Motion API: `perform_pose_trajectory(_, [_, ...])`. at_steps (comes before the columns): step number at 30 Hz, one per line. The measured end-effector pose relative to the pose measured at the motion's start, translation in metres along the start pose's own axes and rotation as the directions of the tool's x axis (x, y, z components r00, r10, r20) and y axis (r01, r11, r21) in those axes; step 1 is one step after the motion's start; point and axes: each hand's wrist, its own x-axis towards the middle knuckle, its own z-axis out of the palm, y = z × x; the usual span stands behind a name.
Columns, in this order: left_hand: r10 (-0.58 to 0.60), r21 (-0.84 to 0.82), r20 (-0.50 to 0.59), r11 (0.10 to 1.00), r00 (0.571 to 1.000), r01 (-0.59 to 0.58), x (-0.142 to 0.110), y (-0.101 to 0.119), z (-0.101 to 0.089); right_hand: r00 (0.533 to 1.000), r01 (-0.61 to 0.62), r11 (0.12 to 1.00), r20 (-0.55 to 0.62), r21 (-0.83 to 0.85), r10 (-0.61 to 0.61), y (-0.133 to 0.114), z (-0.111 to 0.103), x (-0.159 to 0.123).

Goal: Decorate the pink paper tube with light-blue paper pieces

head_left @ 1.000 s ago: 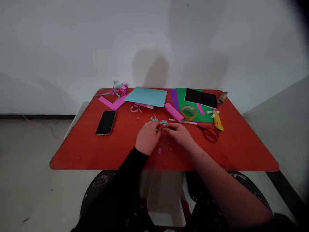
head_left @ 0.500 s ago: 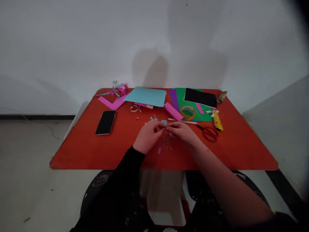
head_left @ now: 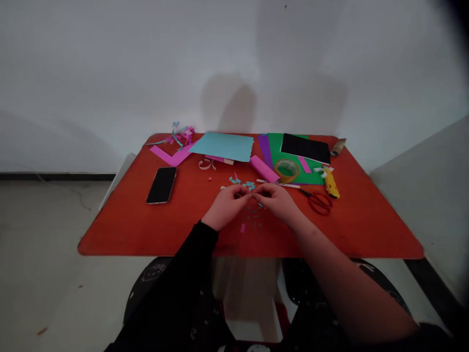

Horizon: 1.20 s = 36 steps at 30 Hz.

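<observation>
My left hand and my right hand meet over the middle of the red table, their fingertips pinched together and almost touching. Whatever lies between the fingertips is too small to make out. Just beyond the hands is a scatter of small light-blue paper pieces. Below the fingertips lie thin paper slivers and a small pink paper scrap. A white pen, partly behind a pink paper roll, rests past my right hand. Red-handled scissors lie to its right.
On the red table a phone lies at left. At the back are a light-blue sheet, shredded paper, green paper and a black sheet. A tape roll and a yellow object stand at right.
Both hands stay pinched together over the table. My left fingertips have shifted slightly to the right, and the left wrist has lifted a little. The things on the table look unmoved.
</observation>
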Motion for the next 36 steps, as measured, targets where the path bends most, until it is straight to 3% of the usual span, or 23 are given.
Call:
perform_pose_trajectory(3, [-0.042,-0.003,0.044,0.999,0.998,0.042,0.0,-0.003,0.001,0.997,0.073,0.988,-0.002,-0.133,-0.074,-0.003,-0.001,-0.002])
perform_pose_trajectory(6, [0.004,0.076,0.019,0.997,1.0,-0.006,0.0,-0.006,0.002,0.99,0.139,0.959,0.021,-0.248,-0.138,-0.005,-0.002,-0.003])
perform_pose_trajectory(11, [0.088,0.247,-0.027,0.966,0.996,-0.078,0.003,-0.011,-0.001,0.997,0.072,0.921,0.034,-0.382,-0.064,-0.001,-0.006,0.0])
perform_pose_trajectory(14, [0.163,0.505,-0.073,0.857,0.984,-0.105,0.006,-0.014,0.0,0.999,0.021,0.814,0.047,-0.581,0.008,0.003,-0.01,0.0])
perform_pose_trajectory(17, [0.177,0.674,-0.017,0.729,0.984,-0.119,0.006,-0.015,0.004,0.997,0.02,0.684,0.067,-0.729,0.041,0.004,-0.012,-0.002])
perform_pose_trajectory(20, [0.136,0.752,0.003,0.653,0.991,-0.092,0.005,-0.013,0.008,0.998,0.022,0.659,0.052,-0.752,0.027,0.003,-0.011,-0.005])
perform_pose_trajectory(23, [0.117,0.763,-0.001,0.642,0.993,-0.075,0.005,-0.012,0.01,0.999,0.026,0.667,0.038,-0.745,0.003,0.002,-0.01,-0.007])
perform_pose_trajectory(26, [0.106,0.739,-0.003,0.67,0.994,-0.069,0.006,-0.012,0.011,1.0,0.021,0.676,0.025,-0.736,-0.003,0.001,-0.009,-0.007])
perform_pose_trajectory(28, [0.1,0.666,-0.023,0.743,0.995,-0.06,0.008,-0.012,0.011,1.0,0.019,0.709,0.016,-0.705,-0.01,0.001,-0.009,-0.006])
perform_pose_trajectory(32, [0.019,0.214,-0.047,0.977,0.999,-0.008,0.011,-0.006,0.012,1.0,0.029,0.89,0.02,-0.455,-0.023,0.001,-0.007,-0.003])
perform_pose_trajectory(34, [-0.034,-0.003,-0.036,0.999,0.999,0.034,0.011,-0.003,0.012,1.0,0.01,0.96,0.022,-0.281,-0.003,0.002,-0.005,-0.002])
perform_pose_trajectory(36, [-0.057,-0.115,-0.02,0.992,0.998,0.055,0.009,-0.001,0.012,1.0,-0.005,0.987,0.016,-0.162,0.008,0.004,-0.003,-0.002])
